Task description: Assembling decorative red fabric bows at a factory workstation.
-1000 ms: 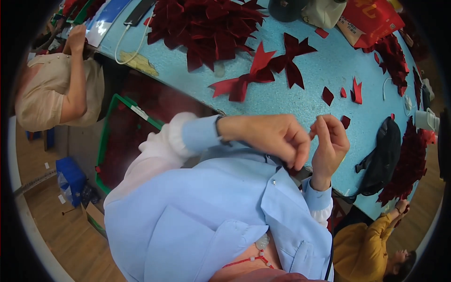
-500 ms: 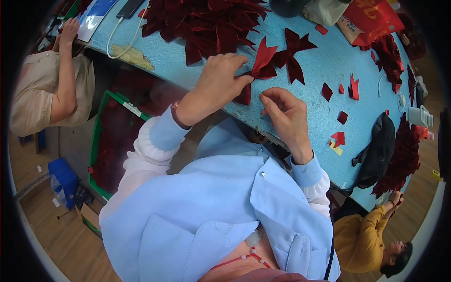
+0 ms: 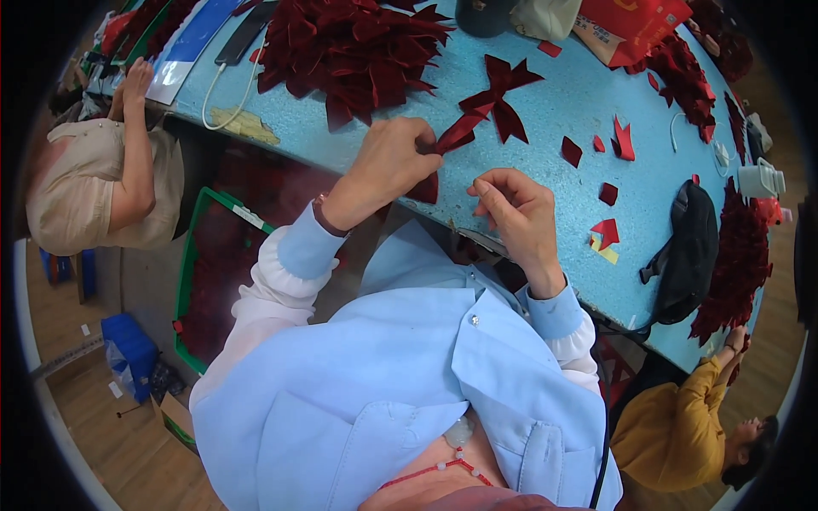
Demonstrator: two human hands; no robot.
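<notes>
My left hand is closed, thumb and forefinger pinching a dark red velvet ribbon bow above the table's near edge. One end of that bow points away to the right, and another part shows below my fingers; its middle is hidden by the hand. To the right, my right hand hovers with thumb and forefinger pressed together, apart from the bow. Anything between those fingertips is too small to make out. Just beyond lies another dark red bow, its tails spread on the blue table.
A big heap of red bows covers the far left. Ribbon scraps, a black pouch and a red bag lie rightward. A green crate stands below left. Two people work at either side.
My left fingers have closed on the bow, and its upright bright red end has tipped down to the right. My right hand keeps its pinch nearly in place. The whole view has shifted slightly.
</notes>
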